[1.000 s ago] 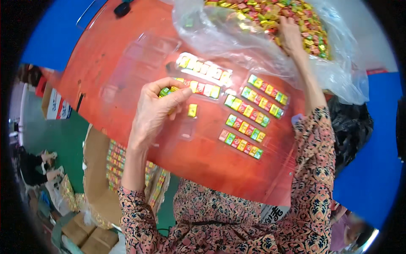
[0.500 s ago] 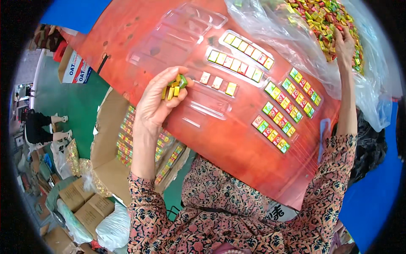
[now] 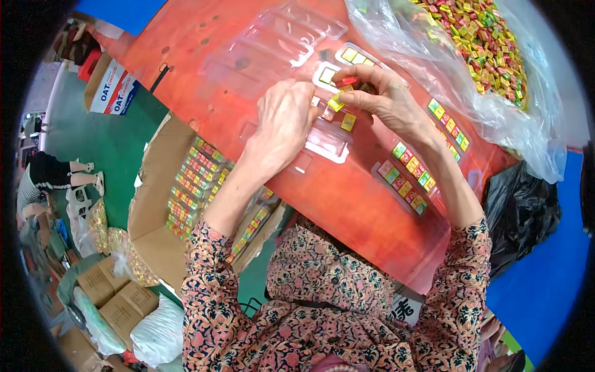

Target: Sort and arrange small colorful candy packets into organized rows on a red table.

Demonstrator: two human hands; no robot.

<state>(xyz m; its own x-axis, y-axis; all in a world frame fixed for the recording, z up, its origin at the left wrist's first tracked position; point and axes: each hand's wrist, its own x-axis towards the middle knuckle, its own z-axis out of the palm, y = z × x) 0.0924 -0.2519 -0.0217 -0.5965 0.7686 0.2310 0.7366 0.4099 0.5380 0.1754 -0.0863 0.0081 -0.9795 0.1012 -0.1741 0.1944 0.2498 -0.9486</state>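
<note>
Above the middle of the red table (image 3: 322, 208): one yellow wrapped piece (image 3: 336, 102), pinched by the fingers of my right hand (image 3: 396, 106); a red piece (image 3: 349, 80) just beside it. Left of these, my left hand (image 3: 286, 115), fingers curled, contents I cannot tell. Right: rows of coloured pieces (image 3: 414, 165). Far right: clear bag (image 3: 427, 77), heaped pieces. Near left: open carton (image 3: 153, 198), packed rows.

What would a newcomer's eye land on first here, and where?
Probably the heap of small red, yellow and green wrapped pieces at the upper right, edged by clear plastic. Close behind come the hands over the orange-red table, the right hand pinching a yellow piece beside the left hand. At lower left, an open cardboard box holds rows of similar pieces.
</note>
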